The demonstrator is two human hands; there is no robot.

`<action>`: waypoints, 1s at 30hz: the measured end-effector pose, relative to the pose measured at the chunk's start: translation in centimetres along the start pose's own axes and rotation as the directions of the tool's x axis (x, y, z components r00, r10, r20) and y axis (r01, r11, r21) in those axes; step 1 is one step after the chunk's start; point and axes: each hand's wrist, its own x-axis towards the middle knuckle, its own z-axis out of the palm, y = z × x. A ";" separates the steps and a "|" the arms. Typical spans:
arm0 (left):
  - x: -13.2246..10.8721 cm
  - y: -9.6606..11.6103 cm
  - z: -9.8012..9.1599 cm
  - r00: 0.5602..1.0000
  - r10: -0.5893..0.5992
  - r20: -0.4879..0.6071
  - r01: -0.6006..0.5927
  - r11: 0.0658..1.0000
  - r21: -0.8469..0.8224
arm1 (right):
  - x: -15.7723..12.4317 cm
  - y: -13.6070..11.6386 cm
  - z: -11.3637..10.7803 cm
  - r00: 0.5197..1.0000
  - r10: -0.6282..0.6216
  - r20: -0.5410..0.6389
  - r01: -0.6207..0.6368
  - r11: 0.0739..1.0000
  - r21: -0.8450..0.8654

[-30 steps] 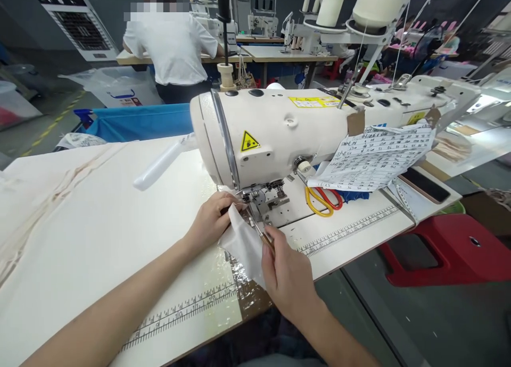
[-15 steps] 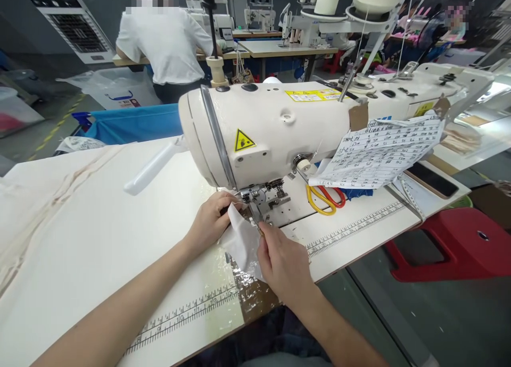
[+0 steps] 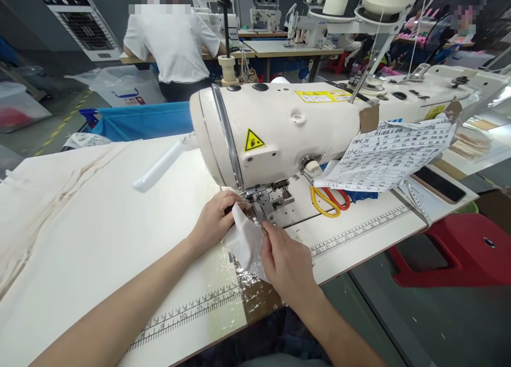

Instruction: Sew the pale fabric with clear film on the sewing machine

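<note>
Under the head of a white sewing machine (image 3: 275, 127), a small piece of white fabric (image 3: 245, 239) hangs toward the table's front edge. My left hand (image 3: 215, 215) is closed on the fabric's upper left edge, close beside the presser foot area (image 3: 259, 194). On the other side, my right hand (image 3: 285, 255) is closed in a pinch at the end of a slim metal piece (image 3: 259, 214) in front of the needle area. The fabric's right side touches or passes behind my right fingers. What the right fingertips pinch is mostly hidden, and the needle itself cannot be made out.
Yellow-and-red-handled scissors (image 3: 325, 201) lie right of the needle area. A handwritten sheet (image 3: 383, 154) hangs on the machine; a phone (image 3: 439, 184) lies beyond it. Pale fabric (image 3: 51, 213) spreads at left. A red stool (image 3: 471, 250) stands at right. A person in white (image 3: 171, 42) sits ahead.
The whole view has shifted slightly, with the machine and table appearing farther right. Both hands keep nearly the same position at the fabric, and their hold looks unchanged.
</note>
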 end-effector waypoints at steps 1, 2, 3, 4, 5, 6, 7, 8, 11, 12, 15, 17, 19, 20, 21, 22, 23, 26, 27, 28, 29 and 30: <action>0.0 0.0 0.0 1.000 0.000 0.000 0.000 1.000 0.002 | 0.0 0.0 0.0 1.000 -0.002 -0.003 0.002 1.000 0.001; 0.0 0.0 0.0 1.000 0.000 -0.001 0.000 1.000 0.002 | 0.0 0.0 0.0 1.000 -0.004 -0.006 0.004 1.000 0.002; 0.0 0.0 0.0 1.000 0.001 -0.001 -0.001 1.000 0.003 | 0.0 0.0 0.0 1.000 -0.005 -0.009 0.005 1.000 0.003; 0.0 0.0 0.0 1.000 0.002 -0.001 -0.002 1.000 0.004 | -0.1 0.0 0.1 1.000 -0.006 -0.012 0.006 1.000 0.004; 0.0 0.0 0.0 1.000 0.004 -0.001 -0.004 1.000 0.005 | -0.1 0.0 0.1 1.000 -0.007 -0.015 0.007 1.000 0.005; 0.0 0.0 0.0 1.000 0.005 -0.004 -0.005 1.000 0.009 | -0.1 0.0 0.1 1.000 -0.008 -0.017 0.008 1.000 0.005; 0.0 0.0 0.0 1.000 0.007 -0.007 -0.007 1.000 0.015 | -0.1 0.0 0.1 1.000 -0.010 -0.019 0.010 1.000 0.005; 0.1 0.0 0.1 1.000 0.011 -0.011 -0.011 1.000 0.022 | -0.1 0.0 0.0 1.000 -0.013 -0.021 0.013 1.000 0.006; 0.2 -0.1 0.2 0.999 0.039 -0.021 -0.039 0.999 0.033 | 0.0 0.0 0.1 0.999 -0.021 -0.031 0.022 1.000 0.011; 0.2 -0.1 0.2 0.999 0.049 -0.021 -0.048 0.998 0.035 | 0.0 -0.1 0.1 0.999 -0.022 -0.035 0.023 1.000 0.011; 0.3 -0.2 0.3 0.998 0.055 -0.024 -0.054 0.997 0.047 | 0.0 -0.1 0.1 0.999 -0.020 -0.036 0.021 1.000 0.007; 0.3 -0.2 0.3 0.999 0.043 -0.017 -0.042 0.998 0.051 | 0.0 0.0 0.1 0.999 -0.021 -0.026 0.021 1.000 0.008; 0.3 -0.3 0.3 1.000 0.028 -0.006 -0.027 0.998 0.051 | 0.0 -0.1 0.1 1.000 -0.017 -0.016 0.018 1.000 0.011; 0.4 -0.3 0.3 1.000 0.018 -0.001 -0.018 0.998 0.052 | 0.0 -0.1 0.1 1.000 -0.013 -0.011 0.013 1.000 0.013; 0.4 -0.2 0.3 1.000 0.007 0.002 -0.007 0.998 0.054 | 0.0 -0.1 0.0 1.000 -0.007 -0.005 0.007 1.000 0.016; 0.4 -0.2 0.3 1.000 -0.004 0.003 0.004 0.998 0.057 | 0.0 -0.1 0.0 1.000 0.001 0.003 -0.001 1.000 0.020; 0.4 -0.2 0.3 1.000 -0.015 0.005 0.015 0.998 0.059 | 0.0 -0.2 0.0 1.000 0.010 0.012 -0.010 1.000 0.024; 0.5 -0.1 0.2 0.999 -0.043 0.012 0.042 0.997 0.061 | 0.0 -0.2 0.0 0.999 0.023 0.036 -0.025 0.999 0.036; 0.5 -0.1 0.2 0.999 -0.049 0.014 0.048 0.997 0.062 | 0.0 -0.2 0.0 0.999 0.026 0.037 -0.027 0.999 0.040; 0.5 -0.1 0.1 0.998 -0.053 0.016 0.052 0.997 0.062 | -0.1 -0.2 0.0 0.999 0.029 0.030 -0.031 0.998 0.046; 0.5 0.0 0.1 0.998 -0.056 0.020 0.054 0.997 0.061 | -0.1 -0.1 0.0 0.999 0.030 0.015 -0.030 0.998 0.056; 0.5 0.0 0.1 0.998 -0.055 0.023 0.054 0.997 0.059 | -0.2 -0.1 0.0 1.000 0.028 -0.006 -0.028 0.997 0.068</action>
